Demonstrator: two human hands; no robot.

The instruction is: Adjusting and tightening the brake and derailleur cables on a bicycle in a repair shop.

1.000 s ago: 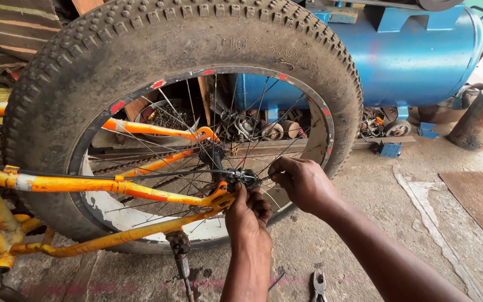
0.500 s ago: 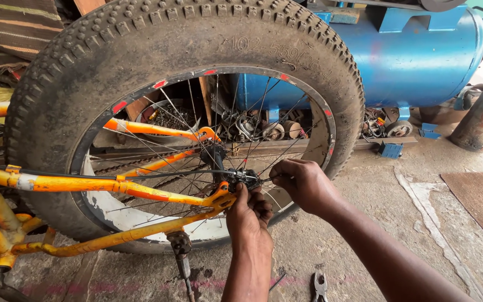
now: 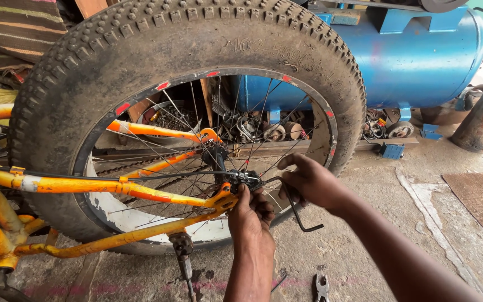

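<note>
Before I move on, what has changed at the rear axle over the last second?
Little. The right hand has drawn slightly away from the axle, so the bent black hex key it holds now shows, its long arm slanting down toward the floor. The left hand stays at the orange dropout, fingers on the axle end. The knobby tyre, orange frame and pliers have not moved.

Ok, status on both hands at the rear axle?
Left hand gripping axle fitting. Right hand holds black hex key. Pliers on floor, nothing blocking.

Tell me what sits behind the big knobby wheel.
Behind the wheel: a blue tank, plus metal parts seen through the spokes. The tyre hides the rest.
</note>
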